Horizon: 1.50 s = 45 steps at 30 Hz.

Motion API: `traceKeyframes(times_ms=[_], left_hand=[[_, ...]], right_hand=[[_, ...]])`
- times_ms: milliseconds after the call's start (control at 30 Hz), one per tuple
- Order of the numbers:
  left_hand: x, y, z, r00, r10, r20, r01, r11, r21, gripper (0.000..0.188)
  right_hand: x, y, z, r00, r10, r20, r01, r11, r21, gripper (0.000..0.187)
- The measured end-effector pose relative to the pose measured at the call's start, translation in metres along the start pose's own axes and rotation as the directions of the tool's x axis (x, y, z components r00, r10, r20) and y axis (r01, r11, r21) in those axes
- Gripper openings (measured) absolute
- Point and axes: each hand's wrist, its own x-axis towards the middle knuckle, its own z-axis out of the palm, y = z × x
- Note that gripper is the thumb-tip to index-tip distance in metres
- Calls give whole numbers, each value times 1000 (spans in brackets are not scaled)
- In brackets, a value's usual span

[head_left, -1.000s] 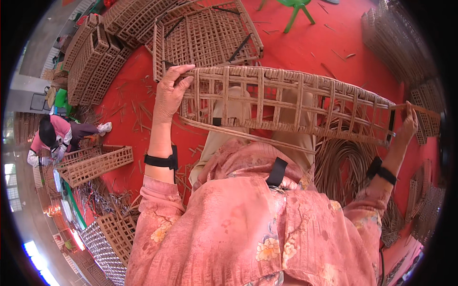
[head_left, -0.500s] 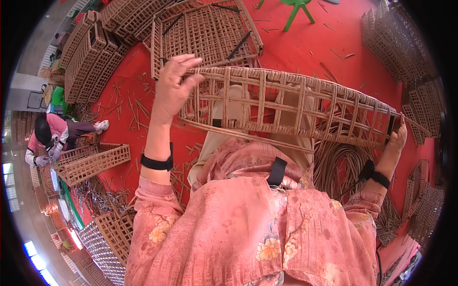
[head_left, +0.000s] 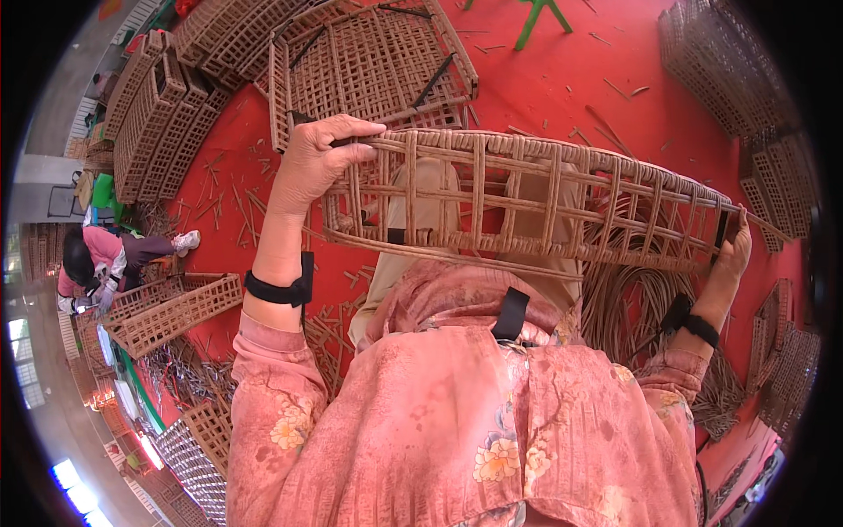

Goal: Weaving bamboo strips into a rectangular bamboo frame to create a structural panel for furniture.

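A long brown woven basket (head_left: 518, 191) with an open lattice side and a wrapped rim lies across my knees, tilted toward me. At its upper left corner my left hand (head_left: 323, 162) is closed, thumb and fingers pinching the rim. My right hand (head_left: 735, 246) grips the far right end beside a black strip; some of its fingers are hidden behind the end. A loose strand (head_left: 457, 256) runs along the basket's near lower edge.
A larger lattice basket (head_left: 369, 66) stands beyond my left hand, near stacked baskets (head_left: 162, 123). Coiled strands (head_left: 628, 307) lie below the right end. Scraps litter the red floor (head_left: 562, 97). At far left a person (head_left: 105, 259) bends over another basket (head_left: 176, 312).
My left hand has lowered and closed on the basket's left corner, its raised fingers now laid along the rim. The right hand stays at the right end. The view has shifted slightly.
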Motion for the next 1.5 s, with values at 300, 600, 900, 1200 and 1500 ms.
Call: traceKeyframes(times_ms=[300,600,900,1200,1500], left_hand=[[-1,28,15,990,35,139,-57,987,153,43],[-2,23,29,973,225,49,-227,901,369,35],[0,5,36,901,434,-14,-371,785,495,29],[9,26,51,931,363,-22,-334,876,348,37],[19,30,49,953,222,209,-283,898,337,45]], right_hand=[[2,-3,1,995,96,41,-104,951,292,18],[49,50,-49,945,323,-50,-254,821,511,15],[48,19,-9,973,140,-181,-101,972,210,24],[-77,-119,126,873,-486,30,319,523,-791,62],[-161,-105,296,440,-236,866,845,434,-311,51]])
